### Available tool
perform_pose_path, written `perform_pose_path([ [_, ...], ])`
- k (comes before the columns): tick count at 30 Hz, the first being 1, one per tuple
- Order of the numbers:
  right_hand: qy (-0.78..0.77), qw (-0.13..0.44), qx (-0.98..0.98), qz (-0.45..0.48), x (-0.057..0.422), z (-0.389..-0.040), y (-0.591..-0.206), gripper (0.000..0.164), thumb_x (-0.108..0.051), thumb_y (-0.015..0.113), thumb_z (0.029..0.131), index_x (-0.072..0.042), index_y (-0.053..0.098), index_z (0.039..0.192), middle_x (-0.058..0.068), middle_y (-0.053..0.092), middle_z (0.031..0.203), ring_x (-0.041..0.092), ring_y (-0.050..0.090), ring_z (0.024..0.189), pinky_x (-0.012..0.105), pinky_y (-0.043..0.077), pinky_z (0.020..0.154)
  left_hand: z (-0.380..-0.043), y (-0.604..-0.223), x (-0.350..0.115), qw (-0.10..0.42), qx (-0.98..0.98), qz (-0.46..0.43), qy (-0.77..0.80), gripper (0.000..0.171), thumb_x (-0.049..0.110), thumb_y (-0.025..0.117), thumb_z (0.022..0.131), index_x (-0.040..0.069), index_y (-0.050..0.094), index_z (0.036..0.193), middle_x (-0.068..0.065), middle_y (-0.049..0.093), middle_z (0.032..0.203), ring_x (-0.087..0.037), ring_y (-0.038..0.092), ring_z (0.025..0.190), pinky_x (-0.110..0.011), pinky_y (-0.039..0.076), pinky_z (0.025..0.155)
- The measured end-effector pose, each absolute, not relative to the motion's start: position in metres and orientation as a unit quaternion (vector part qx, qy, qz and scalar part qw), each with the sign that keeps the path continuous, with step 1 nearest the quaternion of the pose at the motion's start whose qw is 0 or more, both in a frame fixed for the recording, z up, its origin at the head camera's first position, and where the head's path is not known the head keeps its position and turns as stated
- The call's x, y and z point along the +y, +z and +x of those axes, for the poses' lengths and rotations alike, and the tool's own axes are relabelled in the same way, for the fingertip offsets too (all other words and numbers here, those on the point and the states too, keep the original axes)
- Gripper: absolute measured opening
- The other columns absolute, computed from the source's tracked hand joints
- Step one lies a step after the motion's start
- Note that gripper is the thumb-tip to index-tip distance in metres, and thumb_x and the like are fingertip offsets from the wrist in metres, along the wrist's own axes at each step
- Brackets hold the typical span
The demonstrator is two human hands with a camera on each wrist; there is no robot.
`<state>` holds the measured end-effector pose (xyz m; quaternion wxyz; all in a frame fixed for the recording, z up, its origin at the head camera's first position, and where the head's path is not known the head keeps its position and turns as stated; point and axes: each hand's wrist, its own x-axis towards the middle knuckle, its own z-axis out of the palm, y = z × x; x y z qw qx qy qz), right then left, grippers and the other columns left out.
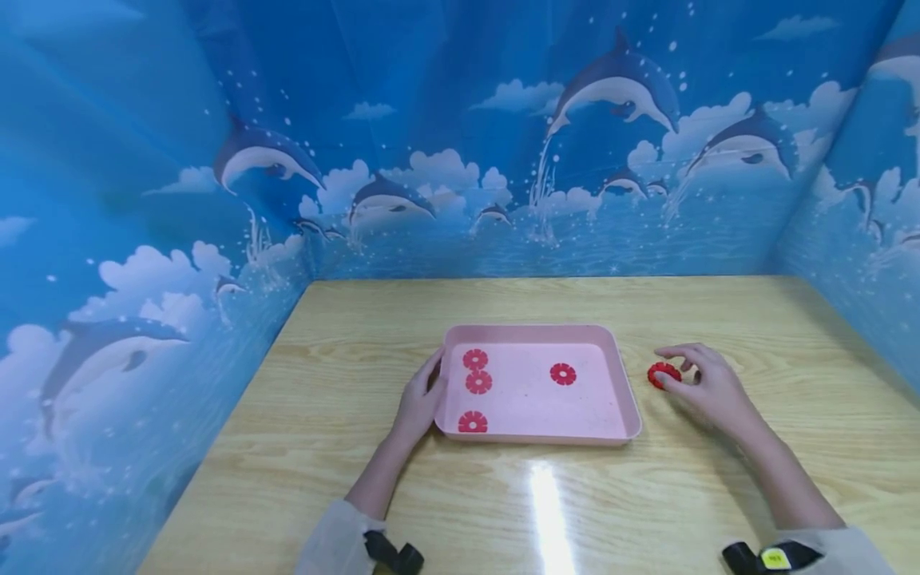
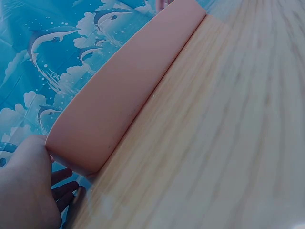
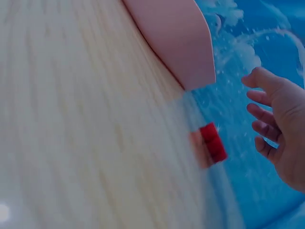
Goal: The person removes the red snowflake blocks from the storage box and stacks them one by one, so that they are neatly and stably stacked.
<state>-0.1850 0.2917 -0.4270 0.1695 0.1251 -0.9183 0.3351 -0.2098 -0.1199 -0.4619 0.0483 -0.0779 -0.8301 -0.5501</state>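
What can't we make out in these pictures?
Inside of the tray, both wrist views: hidden by its near wall.
Lower edge of the nearest red disc, head view: behind the tray's near wall.
Part of the red stack, head view: behind the right hand.
Disc count in that stack, right wrist view: too blurred.

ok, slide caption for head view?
Left hand on tray with four red discs; right hand by red stack outside.

The pink rectangular tray (image 1: 525,407) looks like smooth plastic, the red notched discs (image 1: 564,374) plastic too. The pale wood-grained tabletop (image 1: 287,447) is glossy, with a white glare streak. The blue dolphin-printed sheet (image 1: 431,80) looks smooth, faintly creased.
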Motion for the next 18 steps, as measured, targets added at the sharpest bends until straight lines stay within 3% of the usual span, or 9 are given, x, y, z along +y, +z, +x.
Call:
perform_pose_path([
  [2,0.341,0.165,-0.915,0.141,0.281,-0.186,-0.419,0.032,-0.012,0.071,0.080,-0.003,0.063,0.109,0.012,0.056,0.098,0.021,0.042,0.075,0.019,0.039,0.055,-0.210,-0.462,-0.120,0.046,-0.831,-0.075,-0.550,0.046,0.015,0.045,0.096,0.012,0.037,0.141,-0.009,0.037,0.142,-0.025,0.031,0.130,-0.041,0.025,0.106],
  [10,0.342,0.123,-0.908,0.211,0.224,-0.193,-0.396,0.031,-0.009,0.073,0.077,-0.006,0.065,0.107,0.006,0.056,0.095,0.023,0.044,0.076,0.025,0.042,0.054,-0.209,-0.460,-0.120,0.045,-0.831,-0.070,-0.551,0.046,0.014,0.046,0.096,0.013,0.037,0.141,-0.007,0.037,0.142,-0.023,0.032,0.130,-0.038,0.026,0.106],
  [18,0.361,0.071,-0.885,0.286,0.173,-0.201,-0.389,0.032,-0.011,0.072,0.077,-0.009,0.064,0.108,0.003,0.058,0.103,0.025,0.051,0.084,0.036,0.048,0.062,-0.210,-0.461,-0.119,0.047,-0.833,-0.068,-0.546,0.046,0.014,0.046,0.096,0.013,0.037,0.141,-0.006,0.038,0.141,-0.022,0.031,0.130,-0.038,0.026,0.106],
])
